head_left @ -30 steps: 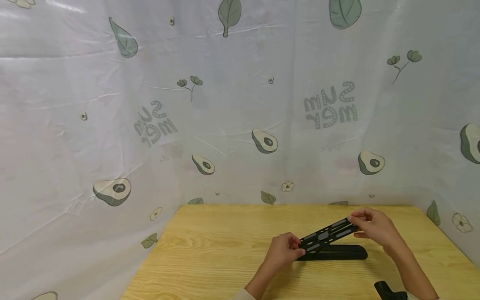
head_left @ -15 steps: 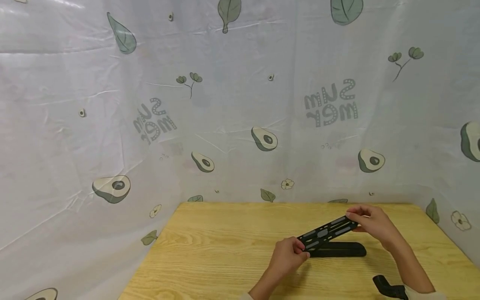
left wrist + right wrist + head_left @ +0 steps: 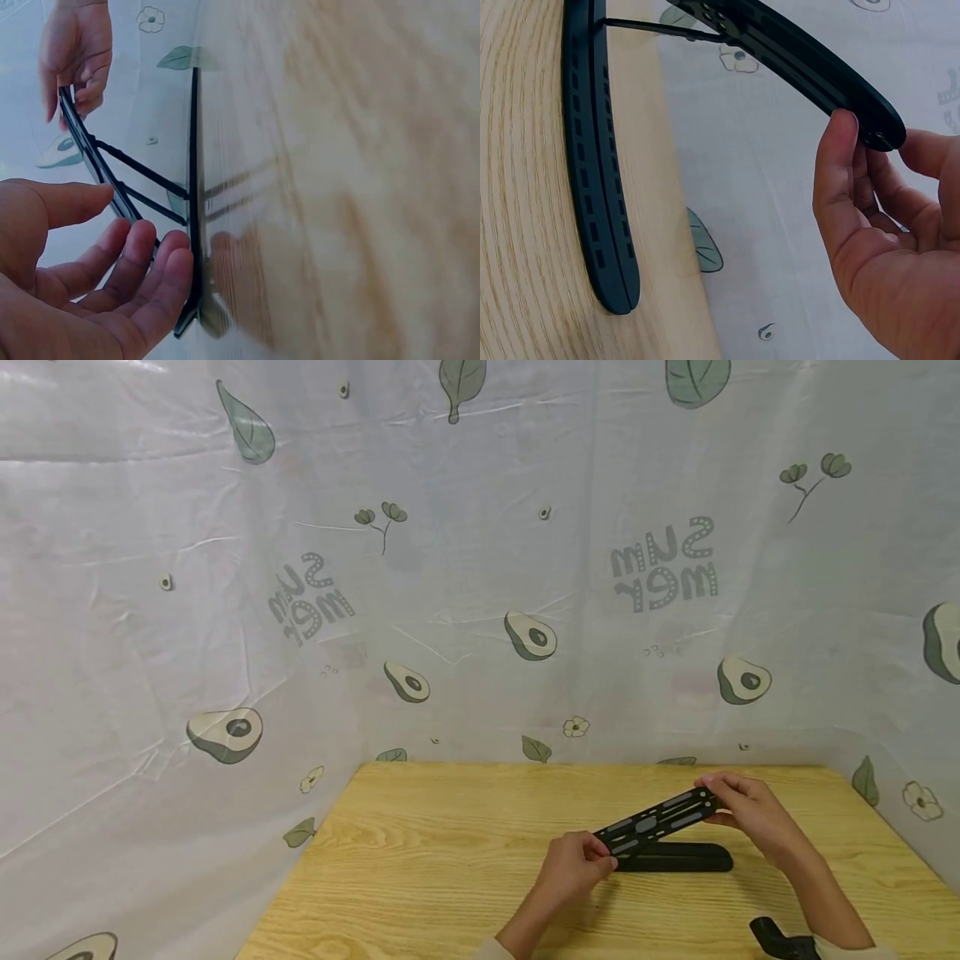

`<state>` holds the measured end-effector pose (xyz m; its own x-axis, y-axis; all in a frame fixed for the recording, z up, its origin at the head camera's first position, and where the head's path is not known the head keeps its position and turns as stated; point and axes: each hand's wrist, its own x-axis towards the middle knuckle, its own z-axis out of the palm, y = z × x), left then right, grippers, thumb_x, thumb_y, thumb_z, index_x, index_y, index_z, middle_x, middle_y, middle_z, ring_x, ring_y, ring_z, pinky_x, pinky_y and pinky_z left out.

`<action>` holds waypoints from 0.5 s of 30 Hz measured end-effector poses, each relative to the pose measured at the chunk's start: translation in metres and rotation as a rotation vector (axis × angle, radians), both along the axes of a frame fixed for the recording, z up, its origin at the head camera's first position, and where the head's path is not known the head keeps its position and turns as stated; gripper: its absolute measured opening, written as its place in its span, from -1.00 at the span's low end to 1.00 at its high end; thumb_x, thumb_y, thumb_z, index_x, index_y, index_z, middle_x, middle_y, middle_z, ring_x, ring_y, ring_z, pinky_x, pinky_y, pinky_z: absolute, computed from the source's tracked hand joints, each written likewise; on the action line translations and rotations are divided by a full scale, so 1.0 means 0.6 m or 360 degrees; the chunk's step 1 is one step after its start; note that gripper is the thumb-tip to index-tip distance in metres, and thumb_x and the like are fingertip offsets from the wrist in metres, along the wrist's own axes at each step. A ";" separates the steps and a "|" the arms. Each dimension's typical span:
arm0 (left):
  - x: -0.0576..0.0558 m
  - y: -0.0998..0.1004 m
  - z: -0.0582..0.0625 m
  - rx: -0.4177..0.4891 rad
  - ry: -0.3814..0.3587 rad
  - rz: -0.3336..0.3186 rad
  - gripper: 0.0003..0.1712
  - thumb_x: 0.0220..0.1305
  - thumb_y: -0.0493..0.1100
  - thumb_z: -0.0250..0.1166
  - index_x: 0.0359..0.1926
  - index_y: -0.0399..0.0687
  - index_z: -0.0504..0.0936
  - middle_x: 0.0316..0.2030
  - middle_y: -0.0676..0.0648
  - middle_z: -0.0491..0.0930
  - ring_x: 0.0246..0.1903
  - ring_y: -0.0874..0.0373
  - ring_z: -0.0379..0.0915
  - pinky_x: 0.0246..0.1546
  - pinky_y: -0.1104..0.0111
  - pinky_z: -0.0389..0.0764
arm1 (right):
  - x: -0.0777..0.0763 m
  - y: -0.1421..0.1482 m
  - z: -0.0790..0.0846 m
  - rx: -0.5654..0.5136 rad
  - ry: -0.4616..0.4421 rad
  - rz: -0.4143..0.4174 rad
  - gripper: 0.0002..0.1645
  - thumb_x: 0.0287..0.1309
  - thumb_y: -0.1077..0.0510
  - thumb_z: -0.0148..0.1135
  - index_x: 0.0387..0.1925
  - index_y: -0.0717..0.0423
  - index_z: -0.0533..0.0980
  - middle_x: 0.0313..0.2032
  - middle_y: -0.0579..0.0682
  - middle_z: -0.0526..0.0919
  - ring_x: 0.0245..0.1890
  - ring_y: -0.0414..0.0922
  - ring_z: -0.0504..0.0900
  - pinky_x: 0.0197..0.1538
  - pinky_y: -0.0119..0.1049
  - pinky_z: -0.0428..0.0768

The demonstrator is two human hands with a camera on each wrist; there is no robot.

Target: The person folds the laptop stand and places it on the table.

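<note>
Folding laptop stand (image 3: 660,820), or so its shape suggests, sits partly open toward the right side of the wood-grain table (image 3: 420,860). Its black base (image 3: 682,862) appears to lie flat there, running left to right. Above it, the upper panel (image 3: 817,75), fitted with grey pads (image 3: 647,825), slants up from its low left end to its raised right end. Two thin struts (image 3: 142,169) bridge the gap between panel and base, visible from the left wrist.

The left hand (image 3: 567,870) pinches the low end of the panel between thumb and fingers, close to the base; it hides the base's left end from the head view. The right hand (image 3: 753,814) grips the raised tip, thumb on one side and fingers on the other, well apart from the base.

The step in hand looks like setting the angle of the panel, whether opening or closing I cannot tell. The next move calls for the left hand to steady the low end while the right guides the tip evenly, keeping fingertips out of the space around the struts. Whether the struts are seated in the slots of the base is not clear.
</note>
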<state>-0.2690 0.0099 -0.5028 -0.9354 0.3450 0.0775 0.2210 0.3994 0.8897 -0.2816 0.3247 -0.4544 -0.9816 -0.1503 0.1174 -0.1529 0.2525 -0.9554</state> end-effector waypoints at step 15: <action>-0.041 -0.003 -0.009 -0.0031 -0.0018 0.0004 -0.84 0.35 -0.07 0.55 -0.29 -0.03 0.77 -0.44 0.09 0.71 -0.48 0.32 0.55 -0.46 0.41 0.59 | 0.007 -0.004 0.003 0.0091 -0.0020 -0.0055 -0.44 0.64 0.09 0.15 0.34 0.50 0.39 0.14 0.15 0.62 -0.04 -0.52 0.62 0.07 -0.20 0.82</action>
